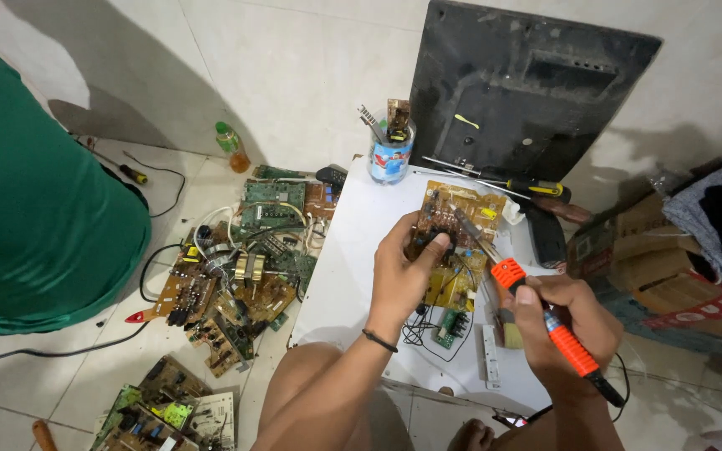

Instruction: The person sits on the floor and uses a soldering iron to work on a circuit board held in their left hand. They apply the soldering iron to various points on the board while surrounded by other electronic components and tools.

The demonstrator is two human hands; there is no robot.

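My left hand (401, 271) grips a brown circuit board (460, 213) by its near-left edge, holding it tilted above a low white table (353, 250). My right hand (570, 321) holds an orange-handled soldering iron (545, 321); its metal tip rests against the board's middle. A second yellowish board (450, 288) and a small green board (447, 327) lie on the table just below the held one, with thin black wires beside them.
A black flat-panel back cover (528, 83) leans on the wall. A cup of tools (391, 150), screwdrivers (511, 181), a white power strip (491, 355). Several circuit boards (236, 284) litter the floor left. A person in green (35, 192) sits at left. Cardboard boxes (653, 267) right.
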